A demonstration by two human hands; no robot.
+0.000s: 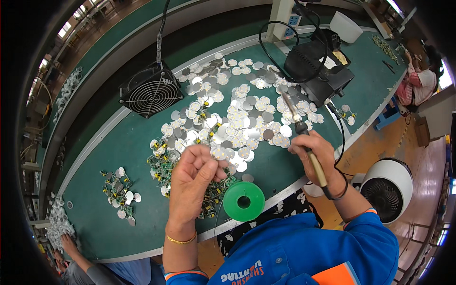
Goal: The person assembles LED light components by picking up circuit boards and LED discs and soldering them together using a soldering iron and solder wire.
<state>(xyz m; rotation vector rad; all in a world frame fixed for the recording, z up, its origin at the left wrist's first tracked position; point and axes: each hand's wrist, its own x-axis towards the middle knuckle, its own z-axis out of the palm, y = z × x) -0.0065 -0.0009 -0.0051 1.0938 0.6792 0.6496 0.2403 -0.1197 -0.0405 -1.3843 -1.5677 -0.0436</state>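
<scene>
My left hand (192, 178) is closed, with its fingertips pinched on a small round LED board (218, 152) over the near edge of a heap. My right hand (313, 151) grips a soldering iron (318, 171) like a pen; its metal tip points up and away over the boards. Between the hands spreads a heap of round white and grey LED boards (247, 126). Small green circuit boards with yellow parts (161, 164) lie left of and partly behind my left hand. A green spool (230, 202) rests at the table's near edge, just right of my left wrist.
A black fan (153, 95) stands at the back left. At the back right sit a black soldering station (316, 66) with cables and a white tub (346, 27). A smaller board cluster (118, 192) lies left. Co-workers' hands (70, 244) and a person (422, 85) show at the sides.
</scene>
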